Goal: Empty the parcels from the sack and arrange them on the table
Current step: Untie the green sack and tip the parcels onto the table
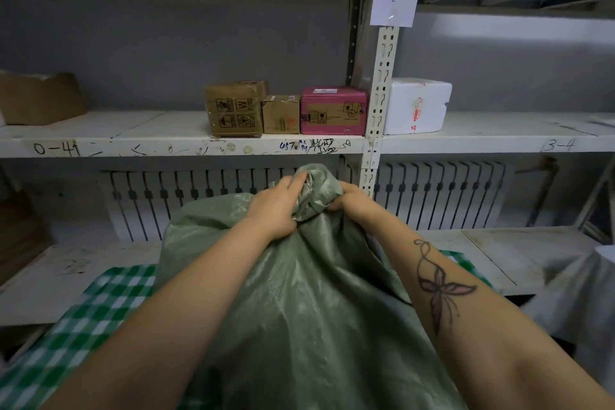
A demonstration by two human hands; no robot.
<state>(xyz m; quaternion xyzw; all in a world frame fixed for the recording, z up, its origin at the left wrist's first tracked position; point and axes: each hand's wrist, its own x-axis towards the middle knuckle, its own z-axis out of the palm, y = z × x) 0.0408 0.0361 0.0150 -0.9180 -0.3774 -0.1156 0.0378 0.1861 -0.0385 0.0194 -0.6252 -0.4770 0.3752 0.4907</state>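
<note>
Sack [299, 303] on the table [93, 309], mouth bunched tight: a person stands over the green woven bag, which rests on a green-and-white checked cloth and rises between the forearms. The left hand [276, 206] grips the gathered neck from one side, fingers curled into the folds. The right hand [349, 201] closes on it from the other side, just beside the first, on an arm marked with a butterfly tattoo. Whether the neck is knotted or only twisted cannot be told.

No parcels from the sack show anywhere on the cloth. Whatever it carries is hidden inside, and the bulging sides suggest it is full. By that reading the job is at its very start: the mouth is to be opened, the contents tipped or lifted out, then set in order on the table.

Behind, a worn white shelf [133, 130] holds a brown box [234, 109], a small carton [280, 114] and a pink box [333, 111] touching in a row, with a white foam box [417, 105] beyond the upright. A radiator [432, 190] runs below.
</note>
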